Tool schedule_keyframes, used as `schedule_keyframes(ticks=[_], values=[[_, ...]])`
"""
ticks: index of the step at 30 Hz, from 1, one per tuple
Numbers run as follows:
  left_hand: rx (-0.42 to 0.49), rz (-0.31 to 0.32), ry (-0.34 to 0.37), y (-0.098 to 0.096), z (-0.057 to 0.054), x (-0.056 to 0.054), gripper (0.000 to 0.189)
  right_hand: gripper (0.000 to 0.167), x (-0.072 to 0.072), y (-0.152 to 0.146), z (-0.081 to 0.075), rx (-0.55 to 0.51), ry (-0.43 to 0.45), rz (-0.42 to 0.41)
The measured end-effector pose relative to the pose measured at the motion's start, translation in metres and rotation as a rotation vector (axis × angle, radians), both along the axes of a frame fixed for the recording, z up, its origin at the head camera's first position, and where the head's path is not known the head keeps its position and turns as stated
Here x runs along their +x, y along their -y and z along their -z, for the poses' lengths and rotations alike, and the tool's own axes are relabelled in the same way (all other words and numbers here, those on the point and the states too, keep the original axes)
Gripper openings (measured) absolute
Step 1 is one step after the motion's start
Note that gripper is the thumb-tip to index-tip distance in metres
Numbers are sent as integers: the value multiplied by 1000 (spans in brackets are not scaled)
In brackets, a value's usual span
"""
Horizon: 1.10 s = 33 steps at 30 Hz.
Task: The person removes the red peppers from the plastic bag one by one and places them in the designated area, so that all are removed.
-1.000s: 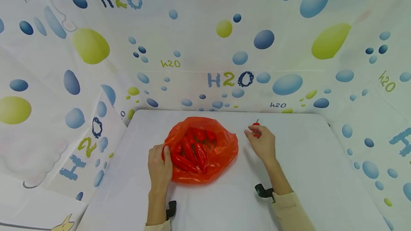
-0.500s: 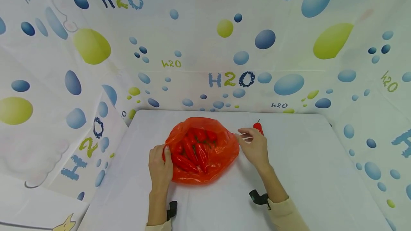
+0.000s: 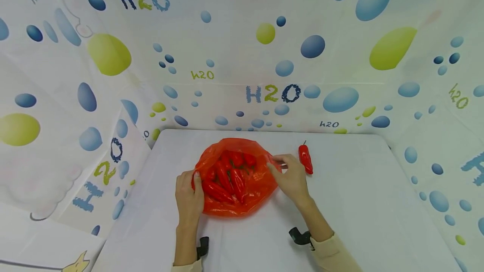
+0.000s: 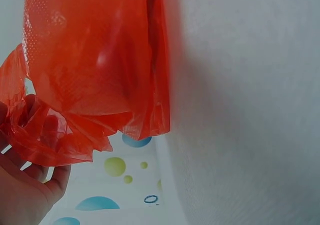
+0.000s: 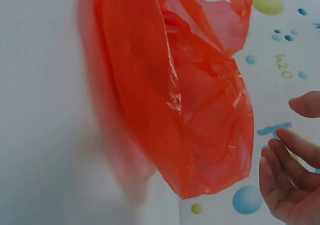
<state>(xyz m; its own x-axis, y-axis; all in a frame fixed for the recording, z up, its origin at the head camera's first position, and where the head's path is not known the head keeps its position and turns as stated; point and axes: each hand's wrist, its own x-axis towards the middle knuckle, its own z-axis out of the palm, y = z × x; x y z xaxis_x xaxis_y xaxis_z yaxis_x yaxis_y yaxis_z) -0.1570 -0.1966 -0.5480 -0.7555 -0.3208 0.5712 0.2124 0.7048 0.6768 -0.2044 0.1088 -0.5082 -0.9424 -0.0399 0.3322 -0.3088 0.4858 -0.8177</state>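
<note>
A red plastic bag (image 3: 261, 190) stands on the white table, its mouth spread wide and facing up. Several long red chili peppers (image 3: 237, 184) with green stems lie inside. My left hand (image 3: 189, 192) grips the bag's left rim, thumb on the inner side; the left wrist view shows its fingers (image 4: 59, 180) round the crumpled plastic. My right hand (image 3: 293, 179) is at the bag's right rim. In the right wrist view its thumb (image 5: 306, 105) and fingers stand apart beside the plastic, with nothing between them. One red chili pepper (image 3: 305, 159) lies just right of this hand.
The white table (image 3: 363, 205) ends at a back edge against a white sheet (image 3: 227, 24) printed with blue and green drops and H2O lettering. The sheet also hangs at both sides. Black wrist cameras (image 3: 299, 236) sit under the forearms.
My right hand has moved left from the lone chili pepper to the bag's right rim, and the pepper now shows whole on the table. The left hand keeps its grip in place.
</note>
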Motion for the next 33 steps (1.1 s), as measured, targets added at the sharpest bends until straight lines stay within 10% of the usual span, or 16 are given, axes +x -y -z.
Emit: schedule_keyframes(ticks=[33], values=[[1, -4, 8, 0, 0, 1, 24, 31, 15, 64, 28, 162, -7, -175]])
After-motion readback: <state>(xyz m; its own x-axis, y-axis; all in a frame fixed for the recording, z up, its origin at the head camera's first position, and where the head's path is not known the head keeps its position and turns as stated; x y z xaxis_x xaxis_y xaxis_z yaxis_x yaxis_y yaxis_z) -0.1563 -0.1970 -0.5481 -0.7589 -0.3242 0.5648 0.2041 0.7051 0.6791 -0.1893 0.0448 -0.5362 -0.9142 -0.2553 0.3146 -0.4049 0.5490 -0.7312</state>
